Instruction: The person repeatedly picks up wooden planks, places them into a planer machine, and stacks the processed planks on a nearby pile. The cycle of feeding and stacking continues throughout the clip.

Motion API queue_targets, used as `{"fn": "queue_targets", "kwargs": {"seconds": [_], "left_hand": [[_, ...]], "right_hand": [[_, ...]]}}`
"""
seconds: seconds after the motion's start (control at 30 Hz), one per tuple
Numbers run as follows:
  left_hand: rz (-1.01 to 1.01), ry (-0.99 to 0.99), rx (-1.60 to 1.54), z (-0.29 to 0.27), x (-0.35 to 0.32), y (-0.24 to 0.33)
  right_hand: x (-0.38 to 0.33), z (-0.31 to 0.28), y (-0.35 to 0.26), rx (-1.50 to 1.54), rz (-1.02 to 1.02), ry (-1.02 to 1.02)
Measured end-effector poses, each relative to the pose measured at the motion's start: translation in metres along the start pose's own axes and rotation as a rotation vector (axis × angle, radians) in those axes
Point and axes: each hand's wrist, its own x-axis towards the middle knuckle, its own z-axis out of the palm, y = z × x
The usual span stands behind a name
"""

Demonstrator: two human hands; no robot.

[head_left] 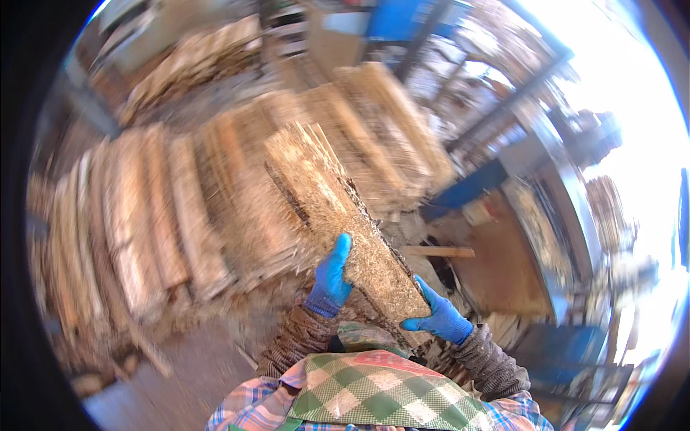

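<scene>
A rough wooden board (pixel 366 248) with dark bark along its edges is held up in front of my body, slanting from upper left to lower right. More thin boards seem to lie together with it at its far end. My left hand (pixel 332 279), in a blue glove, grips its left edge near the middle. Also blue-gloved, my right hand (pixel 440 314) clasps the right edge closer to me, thumb on the upper face. The fingers of both hands are partly hidden beneath the wood.
Stacked boards (pixel 147 215) spread in a wide row across the left and centre, blurred by motion. To the right stands a machine with a brown metal panel (pixel 489 258) and blue parts. Another board pile (pixel 194 61) lies farther back. Loose wood strips (pixel 147 348) lie at lower left.
</scene>
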Motion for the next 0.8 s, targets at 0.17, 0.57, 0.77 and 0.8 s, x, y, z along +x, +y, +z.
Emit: {"fn": "queue_targets", "kwargs": {"seconds": [0.17,0.57,0.77,0.8], "left_hand": [[-0.324,-0.697,-0.254,0.199,0.016,-0.088],[-0.903,-0.557,0.505,0.301,0.067,-0.333],[-1.272,-0.532,-0.032,0.307,0.104,-0.382],[-1.251,-0.564,-0.049,0.311,0.116,-0.390]], "right_hand": [[-0.068,-0.047,0.092,0.640,-0.130,0.326],[-0.114,-0.143,0.282,1.127,-0.125,1.273],[-0.164,-0.203,0.262,0.909,-0.048,1.592],[-0.164,-0.217,0.264,0.924,-0.095,1.636]]}}
